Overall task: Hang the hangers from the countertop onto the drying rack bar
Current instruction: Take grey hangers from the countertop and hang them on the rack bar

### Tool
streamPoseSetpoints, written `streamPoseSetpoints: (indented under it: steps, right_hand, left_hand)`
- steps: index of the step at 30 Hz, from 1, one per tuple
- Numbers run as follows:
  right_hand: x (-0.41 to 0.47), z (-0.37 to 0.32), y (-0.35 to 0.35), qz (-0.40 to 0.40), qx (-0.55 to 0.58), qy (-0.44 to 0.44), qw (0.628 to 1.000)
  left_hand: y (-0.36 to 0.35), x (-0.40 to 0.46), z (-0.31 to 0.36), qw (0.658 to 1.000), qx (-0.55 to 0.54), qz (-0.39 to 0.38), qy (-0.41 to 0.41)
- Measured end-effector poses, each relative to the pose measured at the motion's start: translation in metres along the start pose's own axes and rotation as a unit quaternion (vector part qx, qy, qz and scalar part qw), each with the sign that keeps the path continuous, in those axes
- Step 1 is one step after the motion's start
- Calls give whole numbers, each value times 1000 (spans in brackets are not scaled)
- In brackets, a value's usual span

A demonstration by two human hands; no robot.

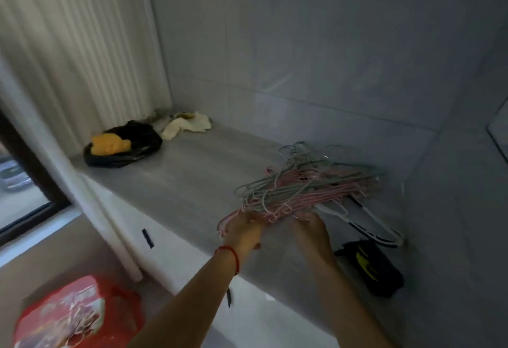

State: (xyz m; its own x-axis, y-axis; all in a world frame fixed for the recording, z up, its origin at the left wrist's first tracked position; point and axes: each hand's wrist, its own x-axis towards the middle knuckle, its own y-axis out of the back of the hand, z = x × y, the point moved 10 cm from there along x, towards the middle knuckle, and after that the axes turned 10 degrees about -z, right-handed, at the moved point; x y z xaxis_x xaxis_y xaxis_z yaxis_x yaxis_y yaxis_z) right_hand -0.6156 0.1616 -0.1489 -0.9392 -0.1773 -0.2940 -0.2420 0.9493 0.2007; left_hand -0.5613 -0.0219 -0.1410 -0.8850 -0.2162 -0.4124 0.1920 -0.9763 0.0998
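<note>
A tangled pile of thin pink and grey-green hangers (305,185) lies on the grey countertop (192,171), toward its right end. A white and black hanger (365,224) lies beside the pile. My left hand (244,230), with a red string at the wrist, grips the hook ends of several pink hangers at the pile's near edge. My right hand (310,226) reaches into the same edge; its fingers touch the hangers, and the grip is not clear. No drying rack bar is in view.
A black bag with a yellow item (118,145) and a pale cloth (184,124) sit at the counter's far left. A black and yellow object (371,265) lies at the near right. White cabinets stand below; a red bag (74,312) is on the floor. A window is on the left.
</note>
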Motion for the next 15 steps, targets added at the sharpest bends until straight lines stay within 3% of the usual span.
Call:
streamPoseSetpoints:
  steps: [2, 7, 15]
  right_hand:
    - [19, -8, -8, 2, -37, 0, 999]
    - [64, 7, -14, 59, 34, -70, 995]
    - [62, -25, -7, 64, 90, 11, 994]
  left_hand:
    - [-1, 29, 0, 999, 0, -37, 7]
    - [-11, 75, -2, 991, 35, -128, 24]
    - [-33, 84, 27, 980, -44, -195, -8]
